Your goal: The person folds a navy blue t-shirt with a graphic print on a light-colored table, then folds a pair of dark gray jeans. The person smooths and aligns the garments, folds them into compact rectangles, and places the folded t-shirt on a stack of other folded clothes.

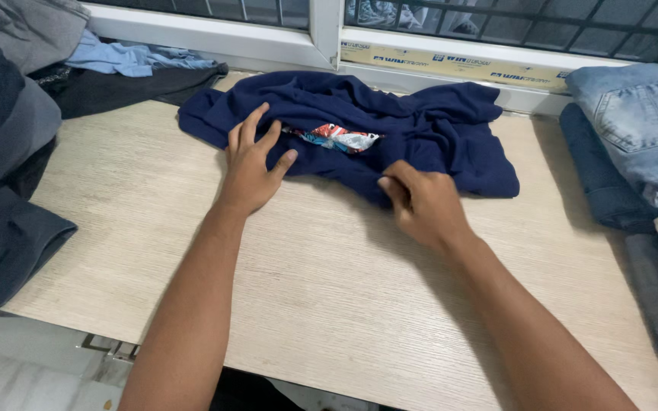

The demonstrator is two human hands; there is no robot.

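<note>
Near the table's (329,304) far edge, a crumpled navy shirt (420,125) lies unfolded; its near hem is pressed by the spread left hand (251,164) and pinched by the right hand (420,202).

Two hands (249,164), one navy shirt (420,125)

Pale wooden table (329,304), navy shirt (420,129), folded jeans (634,122)

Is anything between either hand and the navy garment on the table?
No. The left hand rests flat on the navy garment, and the right hand pinches its near edge. Both touch it directly.
</note>
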